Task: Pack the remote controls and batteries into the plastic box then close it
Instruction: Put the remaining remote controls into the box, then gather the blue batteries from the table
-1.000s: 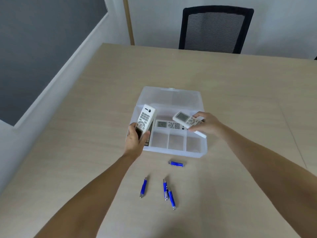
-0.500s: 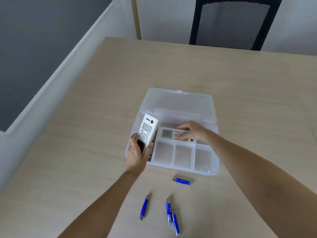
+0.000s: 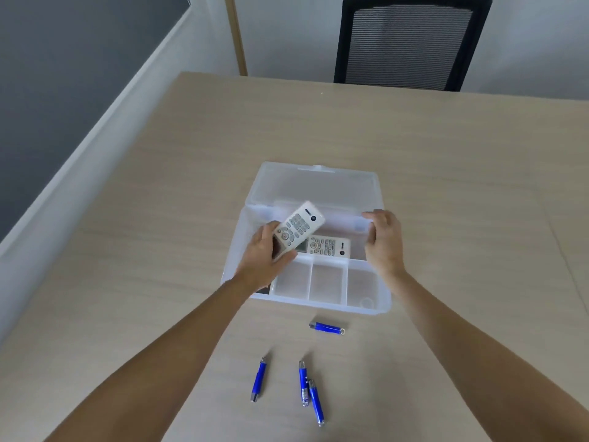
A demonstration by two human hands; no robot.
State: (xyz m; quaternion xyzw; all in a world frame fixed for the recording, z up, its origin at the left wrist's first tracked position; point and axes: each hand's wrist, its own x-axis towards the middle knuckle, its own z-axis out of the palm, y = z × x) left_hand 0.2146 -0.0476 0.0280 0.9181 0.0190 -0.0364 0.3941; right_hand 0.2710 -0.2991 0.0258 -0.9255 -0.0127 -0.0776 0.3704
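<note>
Broadly, the wooden counter (image 3: 414, 148) carries everything, with a black mesh chair (image 3: 408, 39) beyond its far edge. Near the counter's middle sits the translucent plastic box (image 3: 366, 301), its lid (image 3: 315, 186) thrown back flat toward the far edge. One white remote control (image 3: 328, 247) already lies in the long rear compartment; the three small front compartments look empty, and something dark shows at the box's front left corner, too hidden to name. A second white remote (image 3: 294, 229) is tilted above the box's left part, not yet laid down. Four blue batteries wait on the counter toward the near edge: a single one (image 3: 326, 328) just in front of the box, one (image 3: 258, 379) to the left, and a touching pair (image 3: 309, 390) beside it. So roughly one item is packed; the second remote, all batteries and the lid remain.

The left hand (image 3: 264, 263) is wrapped around the second remote's lower end. The right hand (image 3: 382, 240) is loosely open and empty, fingers by the box's far right rim; contact is unclear.
</note>
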